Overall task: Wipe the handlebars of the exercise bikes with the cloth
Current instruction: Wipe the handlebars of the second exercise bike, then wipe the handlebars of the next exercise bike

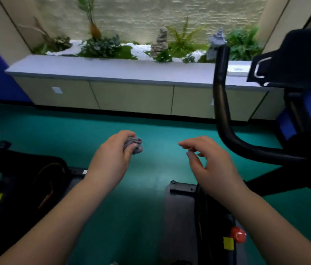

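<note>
Green floor [36, 131] spreads under everything, teal in tone. Across the far side runs a long low cabinet [131, 96] with a pale grey top, and behind it a planter bed [112, 48] of ferns, white pebbles and two small stone figures against a rough light wall. To my right stands an exercise bike [303, 115], blue and black, its dark console high at the frame edge. Its black handlebar [221, 96] rises upright near the cabinet, then bends low and sweeps right toward the bike's stem. A second bike [17, 188] sits low at my left, mostly dark and hard to read, with a yellow tag and a red knob at the edge. Below my right forearm is more dark frame with a red knob [238, 234] and a yellow label [228, 243] just beside it. Both my forearms reach forward over the floor. My left hand [112, 155] is clenched round the cloth [134, 144], a small grey bunch wadded between thumb and fingers, held in the air well apart from the handlebar. My right hand [208, 159] holds nothing; its fingers [185, 144] hang loosely curled, released, pointing left toward the cloth, near the handlebar's lower bend but not touching it. Image soft with blur; finer detail not readable.
</note>
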